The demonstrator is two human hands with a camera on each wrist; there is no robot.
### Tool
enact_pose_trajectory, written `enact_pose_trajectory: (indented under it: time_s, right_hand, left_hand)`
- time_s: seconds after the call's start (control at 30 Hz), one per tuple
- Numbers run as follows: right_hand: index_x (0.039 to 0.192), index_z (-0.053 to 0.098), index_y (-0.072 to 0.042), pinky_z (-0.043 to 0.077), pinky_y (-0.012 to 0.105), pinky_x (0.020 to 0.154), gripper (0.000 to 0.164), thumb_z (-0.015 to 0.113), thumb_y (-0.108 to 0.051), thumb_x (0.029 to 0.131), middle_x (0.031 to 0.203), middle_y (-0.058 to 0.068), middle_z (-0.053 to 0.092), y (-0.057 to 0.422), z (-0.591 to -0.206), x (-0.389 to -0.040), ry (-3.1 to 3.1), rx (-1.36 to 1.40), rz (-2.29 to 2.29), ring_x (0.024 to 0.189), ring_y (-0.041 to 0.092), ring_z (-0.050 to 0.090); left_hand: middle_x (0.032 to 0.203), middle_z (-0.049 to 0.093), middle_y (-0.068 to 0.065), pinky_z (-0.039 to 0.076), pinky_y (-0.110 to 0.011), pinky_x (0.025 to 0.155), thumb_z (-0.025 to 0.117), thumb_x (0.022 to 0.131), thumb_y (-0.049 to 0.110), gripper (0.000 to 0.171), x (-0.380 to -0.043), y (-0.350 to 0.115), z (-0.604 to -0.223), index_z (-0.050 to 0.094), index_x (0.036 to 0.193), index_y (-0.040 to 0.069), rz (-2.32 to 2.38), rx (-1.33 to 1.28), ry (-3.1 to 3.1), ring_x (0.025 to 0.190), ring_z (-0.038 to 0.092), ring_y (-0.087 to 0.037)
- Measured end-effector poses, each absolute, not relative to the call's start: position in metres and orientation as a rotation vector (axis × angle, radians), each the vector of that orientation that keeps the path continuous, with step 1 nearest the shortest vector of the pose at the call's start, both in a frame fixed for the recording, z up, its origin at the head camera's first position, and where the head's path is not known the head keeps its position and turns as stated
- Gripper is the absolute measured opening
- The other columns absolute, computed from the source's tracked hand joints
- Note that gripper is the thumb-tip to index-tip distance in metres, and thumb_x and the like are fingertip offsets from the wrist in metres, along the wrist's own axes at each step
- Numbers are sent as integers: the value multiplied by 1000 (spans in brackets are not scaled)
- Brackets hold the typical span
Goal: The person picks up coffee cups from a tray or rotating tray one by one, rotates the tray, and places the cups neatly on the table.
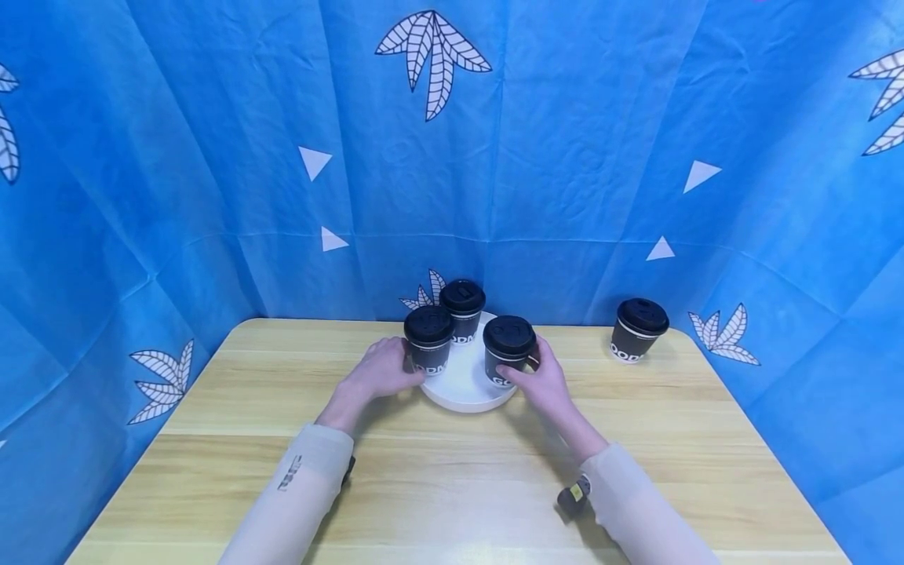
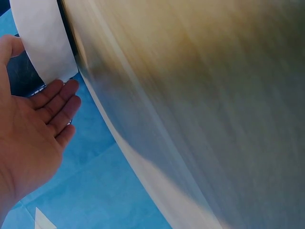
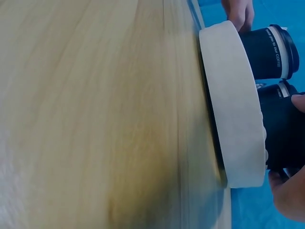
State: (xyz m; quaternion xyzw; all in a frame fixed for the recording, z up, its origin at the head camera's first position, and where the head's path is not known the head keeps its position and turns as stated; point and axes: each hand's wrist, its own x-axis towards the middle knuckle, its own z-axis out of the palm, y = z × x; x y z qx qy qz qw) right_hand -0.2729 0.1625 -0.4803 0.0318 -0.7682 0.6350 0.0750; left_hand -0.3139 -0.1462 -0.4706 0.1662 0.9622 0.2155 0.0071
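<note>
On the white plate [image 1: 462, 388]: right hand [image 1: 540, 384] curled round light, crushable lidded cup [image 1: 508, 349], best gripped mid-wall; left hand [image 1: 381, 373] spread beside another.

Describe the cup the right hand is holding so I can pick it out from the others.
Find the white plate at the middle of the wooden table; three black lidded cups stand on it. The one you want is the front right cup, with the right hand wrapped round it. The left cup is by the left hand, and a fourth cup stands alone off the plate.
</note>
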Motion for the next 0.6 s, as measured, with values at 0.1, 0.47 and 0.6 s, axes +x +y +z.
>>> enact_pose_trajectory:
  time_s: [0.1,0.47,0.6]
  right_hand:
    - [153,41,-3,37,48,120,84,85,-10,83,148,20,53,162,-480,-273,-2307,98,1888,140,36,48]
    - [152,42,-6,39,46,119,83,86,-12,82,147,18,54,160,-471,-271,-2320,95,1851,139,34,50]
    - [151,42,-4,39,47,119,81,86,-11,82,146,19,54,160,-467,-271,-2310,115,1842,139,36,50]
  left_hand:
    - [112,66,-5,42,-48,109,76,85,46,61,-313,-146,-470,63,130,6,677,514,3009,106,55,-26]
    - [118,68,-7,41,-49,111,76,86,46,63,-314,-145,-470,63,132,6,678,513,3003,110,56,-27]
    - [117,68,-7,41,-48,110,76,86,46,61,-313,-146,-470,63,131,6,669,515,3009,109,56,-27]
